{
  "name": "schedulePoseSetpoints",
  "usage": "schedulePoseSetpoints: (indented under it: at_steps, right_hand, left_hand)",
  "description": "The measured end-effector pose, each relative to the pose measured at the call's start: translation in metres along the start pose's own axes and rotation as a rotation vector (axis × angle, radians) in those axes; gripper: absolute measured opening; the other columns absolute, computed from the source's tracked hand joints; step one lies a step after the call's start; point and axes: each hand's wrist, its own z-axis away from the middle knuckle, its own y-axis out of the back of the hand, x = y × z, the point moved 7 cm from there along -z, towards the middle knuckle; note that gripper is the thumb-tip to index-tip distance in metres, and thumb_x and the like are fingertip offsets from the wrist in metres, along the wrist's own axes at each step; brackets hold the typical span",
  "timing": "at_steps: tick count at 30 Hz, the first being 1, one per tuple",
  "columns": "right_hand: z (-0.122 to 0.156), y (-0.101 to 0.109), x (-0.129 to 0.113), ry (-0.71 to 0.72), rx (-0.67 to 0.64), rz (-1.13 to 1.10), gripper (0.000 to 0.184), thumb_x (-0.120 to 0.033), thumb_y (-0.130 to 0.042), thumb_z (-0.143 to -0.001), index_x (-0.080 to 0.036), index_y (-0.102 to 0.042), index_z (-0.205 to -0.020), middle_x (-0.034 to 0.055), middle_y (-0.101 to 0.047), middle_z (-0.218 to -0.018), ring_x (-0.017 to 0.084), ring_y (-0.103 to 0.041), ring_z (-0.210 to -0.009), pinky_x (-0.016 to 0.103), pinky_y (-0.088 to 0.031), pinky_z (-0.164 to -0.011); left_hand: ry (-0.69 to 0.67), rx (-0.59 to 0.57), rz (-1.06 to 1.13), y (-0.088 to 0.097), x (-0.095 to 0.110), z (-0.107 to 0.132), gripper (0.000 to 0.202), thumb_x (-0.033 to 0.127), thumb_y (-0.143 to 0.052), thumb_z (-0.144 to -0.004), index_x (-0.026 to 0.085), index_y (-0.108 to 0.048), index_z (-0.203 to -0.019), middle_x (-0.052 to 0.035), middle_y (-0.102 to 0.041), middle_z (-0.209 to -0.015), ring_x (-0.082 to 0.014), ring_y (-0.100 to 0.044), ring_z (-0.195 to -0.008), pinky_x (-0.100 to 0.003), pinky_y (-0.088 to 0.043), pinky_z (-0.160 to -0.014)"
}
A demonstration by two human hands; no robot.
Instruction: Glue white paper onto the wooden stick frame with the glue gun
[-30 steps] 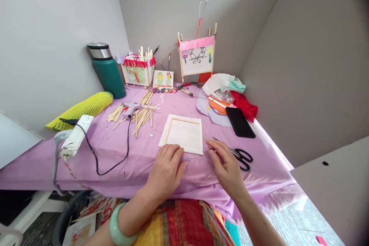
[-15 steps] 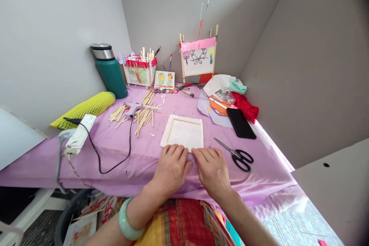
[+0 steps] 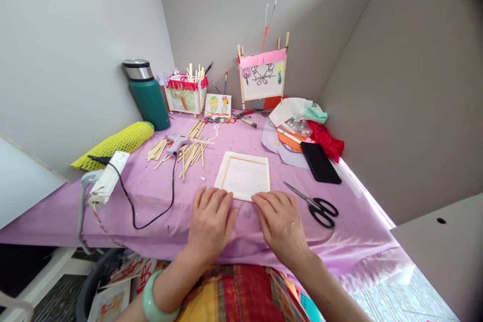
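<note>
Lilac glue gun (image 3: 177,144): among wooden sticks (image 3: 191,153), 10 o'clock of white panel (image 3: 247,177).
Left hand (image 3: 210,221): loosely curled, fingertips at panel's 7 o'clock; can't tell if pinching.
White panel: flat on cloth (image 3: 241,136), hands' 12 o'clock.
Right hand (image 3: 282,224): loosely curled, fingertips at 5 o'clock; pinch unclear.
Scissors (image 3: 311,200): panel's 4 o'clock.

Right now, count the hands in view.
2: the left hand at the near left corner of the white sheet, the right hand at its near right corner.

I see glare along the light-purple fabric tablecloth's (image 3: 241,136) right side, shadow on the flat grey back wall (image 3: 211,15), the upper-right corner blurred dark.
</note>
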Motion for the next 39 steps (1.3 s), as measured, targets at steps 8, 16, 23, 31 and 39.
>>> schedulePoseSetpoints:
  at_steps: [8,16,23,31,39]
  right_hand:
    - [0.003,-0.014,0.000,-0.023,-0.048,0.048,0.020,-0.013,-0.052,-0.089,-0.016,-0.063,-0.105,0.0061,-0.068,-0.096,0.020,-0.056,-0.087,0.039,-0.035,-0.084]
    - [0.003,-0.011,0.003,-0.069,0.006,0.037,0.017,-0.014,-0.051,-0.090,-0.016,-0.065,-0.100,0.0061,-0.066,-0.089,0.021,-0.055,-0.083,0.038,-0.037,-0.083]
    - [0.003,-0.011,0.001,-0.089,0.027,0.032,0.017,-0.015,-0.051,-0.090,-0.016,-0.066,-0.098,0.0070,-0.065,-0.086,0.022,-0.054,-0.083,0.038,-0.039,-0.082]
    - [0.004,-0.004,0.008,-0.120,0.054,-0.108,0.018,-0.014,-0.050,-0.089,-0.018,-0.064,-0.100,0.0061,-0.064,-0.092,0.020,-0.055,-0.087,0.037,-0.041,-0.082]
    - [0.014,0.010,0.042,-0.271,0.076,0.014,0.015,-0.020,-0.050,-0.090,-0.019,-0.064,-0.093,0.0050,-0.063,-0.087,0.020,-0.057,-0.084,0.034,-0.042,-0.079]
  left_hand:
    - [0.074,-0.072,-0.127,-0.002,-0.010,-0.006,0.025,0.035,-0.054,-0.087,0.015,-0.065,-0.097,-0.0107,-0.064,-0.103,-0.0288,-0.052,-0.103,-0.053,-0.033,-0.102]
    - [0.094,-0.048,-0.092,-0.005,-0.014,-0.005,0.028,0.035,-0.055,-0.086,0.012,-0.065,-0.099,-0.0115,-0.063,-0.101,-0.0276,-0.052,-0.101,-0.052,-0.033,-0.102]
    - [0.110,-0.061,-0.071,-0.007,-0.016,-0.007,0.024,0.034,-0.053,-0.087,0.014,-0.065,-0.096,-0.0102,-0.062,-0.098,-0.0260,-0.053,-0.099,-0.052,-0.032,-0.103]
    - [0.085,-0.138,-0.035,-0.003,-0.022,-0.020,0.023,0.036,-0.054,-0.087,0.017,-0.065,-0.087,-0.0083,-0.063,-0.089,-0.0261,-0.055,-0.095,-0.053,-0.034,-0.100]
    - [0.162,-0.528,-0.082,-0.048,-0.058,-0.116,0.021,0.016,-0.043,-0.091,0.014,-0.061,-0.102,-0.0085,-0.064,-0.103,-0.0191,-0.060,-0.095,-0.032,-0.048,-0.084]
